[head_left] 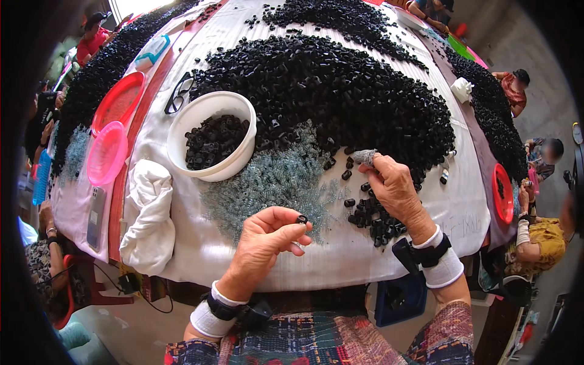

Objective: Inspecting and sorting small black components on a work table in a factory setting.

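Observation:
Between the thumb and index finger of my left hand is a small black plastic cap with a ring-shaped end. The hand hovers over the near edge of a heap of small pale bluish pieces that look like coil springs. My right hand is over the near right edge of a large pile of black plastic pieces. A grey finger cover sits on one of its fingertips. Its fingers are drawn together; anything between them is hidden. Several loose black pieces lie beside this hand.
Left of the springs stands a white tub partly filled with black pieces. A bundled white cloth, eyeglasses, pink basket, red tray and phone lie leftward. Other people sit around the white-covered table.

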Action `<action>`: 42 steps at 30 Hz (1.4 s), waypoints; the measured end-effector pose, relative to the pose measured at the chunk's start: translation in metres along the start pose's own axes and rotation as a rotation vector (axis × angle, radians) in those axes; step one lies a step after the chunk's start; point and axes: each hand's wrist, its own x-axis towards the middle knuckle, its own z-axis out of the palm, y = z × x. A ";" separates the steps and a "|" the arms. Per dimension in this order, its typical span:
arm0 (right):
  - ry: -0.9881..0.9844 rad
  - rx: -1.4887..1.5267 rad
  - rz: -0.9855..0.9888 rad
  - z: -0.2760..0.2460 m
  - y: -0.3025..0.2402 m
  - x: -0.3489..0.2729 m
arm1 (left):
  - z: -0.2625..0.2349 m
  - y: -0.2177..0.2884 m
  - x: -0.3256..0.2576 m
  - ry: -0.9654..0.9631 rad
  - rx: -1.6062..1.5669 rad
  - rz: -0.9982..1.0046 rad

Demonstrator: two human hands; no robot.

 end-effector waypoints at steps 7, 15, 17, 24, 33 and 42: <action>-0.037 0.143 0.074 -0.002 -0.013 -0.016 | -0.002 0.000 0.002 0.006 -0.003 -0.016; -0.012 0.025 0.137 -0.008 0.020 -0.012 | 0.003 0.000 0.004 -0.006 0.023 -0.026; -0.046 -0.073 0.111 -0.003 0.024 -0.005 | 0.005 -0.001 0.006 -0.019 0.025 -0.034; -0.187 -0.184 -0.040 0.009 0.012 -0.026 | 0.002 -0.001 0.005 -0.025 0.021 -0.033; 0.059 -0.101 -0.030 0.001 0.010 -0.011 | 0.005 -0.001 0.008 -0.016 0.053 -0.071; -0.051 -0.246 -0.084 0.028 0.024 0.019 | 0.006 0.005 0.010 -0.005 0.048 -0.074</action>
